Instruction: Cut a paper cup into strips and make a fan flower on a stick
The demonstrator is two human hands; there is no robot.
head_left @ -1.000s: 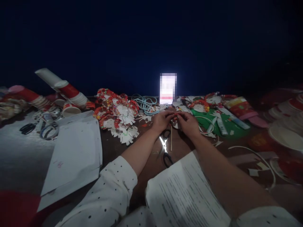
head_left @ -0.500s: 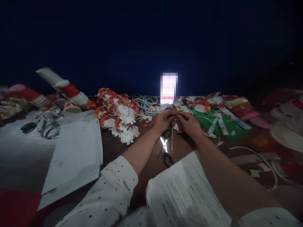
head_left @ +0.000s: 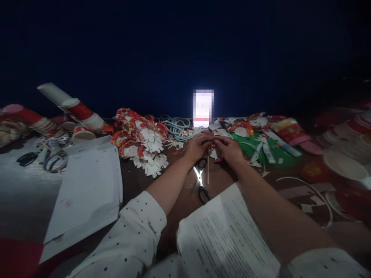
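Note:
My left hand [head_left: 198, 147] and my right hand [head_left: 229, 149] meet in front of the lit phone, fingers bent and pinching together. Between them is a small red and white paper piece [head_left: 213, 153], mostly covered by the fingers. It resembles the cut paper-cup pieces lying around. Just below the hands, scissors [head_left: 199, 177] with black handles lie with their blades catching the light. A thin wooden stick [head_left: 208, 172] rests beside them on the brown table.
Left of my hands is a heap of red and white cut paper pieces [head_left: 145, 139]. White paper sheets [head_left: 84, 189] lie farther left, near stacked paper cups [head_left: 84, 114]. The bright phone [head_left: 203, 110] stands behind. A printed page [head_left: 223, 231] lies between my forearms; green paper [head_left: 246, 144] is at right.
The whole scene has shifted slightly left as the head view turned a little right. My hands stay together on the paper piece, with barely any finger movement.

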